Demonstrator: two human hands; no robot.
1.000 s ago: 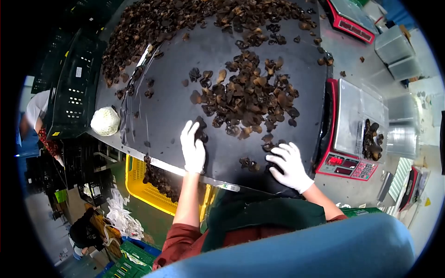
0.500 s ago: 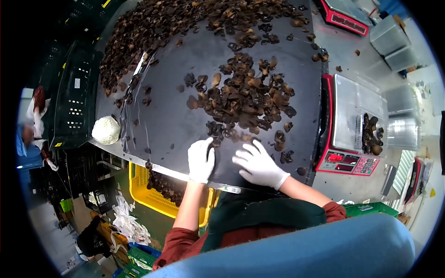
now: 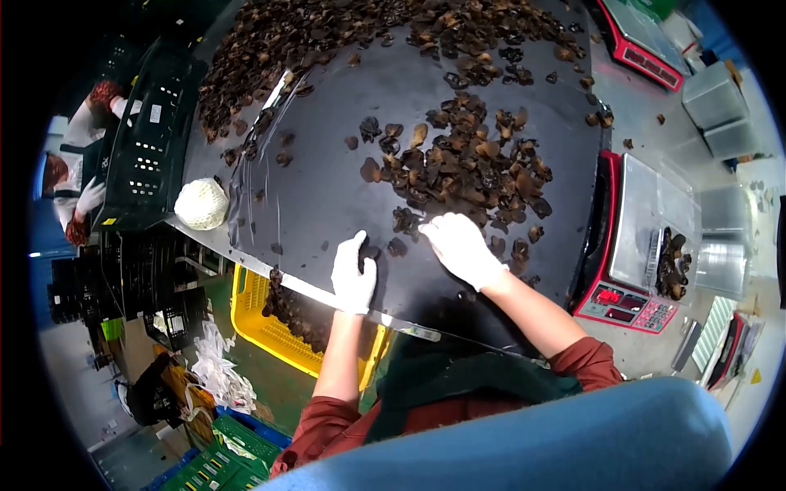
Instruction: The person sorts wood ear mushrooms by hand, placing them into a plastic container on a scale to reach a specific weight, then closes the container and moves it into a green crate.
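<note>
Toward the table's (image 3: 319,188) near edge, the left hand (image 3: 354,278) gapes, the right hand's (image 3: 464,248) grip cannot be told, and hasty sweeping could spill dark pieces (image 3: 463,168).

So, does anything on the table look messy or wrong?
A bit: two small brown pieces lie on the metal tabletop, away from the pile on the black sheet. The sheet also looks wrinkled along its left side.

Blk sheet (image 3: 323,172): semi-gloss, plastic-look. Dark pcs (image 3: 467,164) on it: rough, pt glossy. Gloves (image 3: 462,247) over it: matt cloth. Yel crate (image 3: 249,299) below: plastic.
</note>
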